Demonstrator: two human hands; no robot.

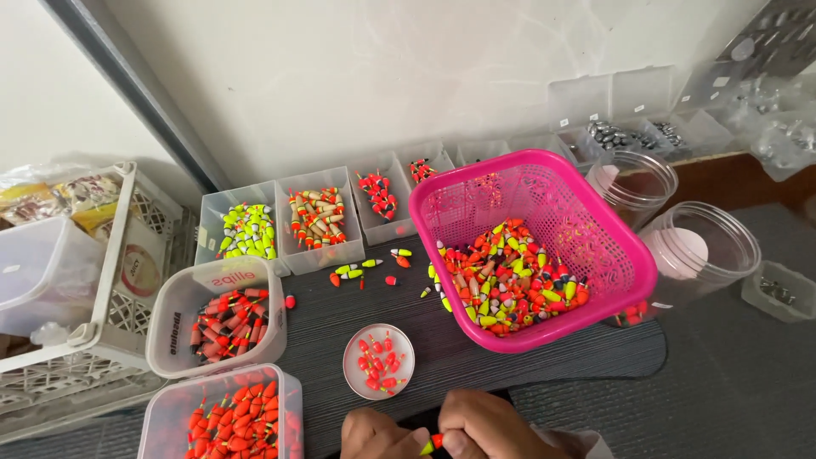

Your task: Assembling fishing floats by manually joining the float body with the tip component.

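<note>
At the near edge of a dark ribbed bench top [476, 357], a person's left hand [374, 435] and right hand [489, 429] meet over a single small fishing float [432, 443], yellow-green at one end and orange at the other, its tips pinched between the fingers of both hands. Just beyond them sits a small round clear lid [378, 361] holding a modest scatter of red floats. Sorting appears well under way but far from finished: the pink mesh basket [531, 246], tilted at the middle of the bench, is still heaped with mixed orange, yellow and black floats. Along the far edge, a row of clear trays already holds separated kinds, among them a tray of yellow-green floats [246, 229], a tray of tan-and-orange floats [317, 217] and a tray of red-and-black floats [380, 195]. Toward the left edge, a white tub [217, 314] holds orange-and-brown floats, and a clear tub [225, 416] at the near left corner is nearly full of orange ones. A few loose floats [365, 270] lie on the bench between the trays and the basket, not yet placed. Two clear jars [671, 221] stand at the right, beyond the basket; what they hold cannot be made out.
</note>
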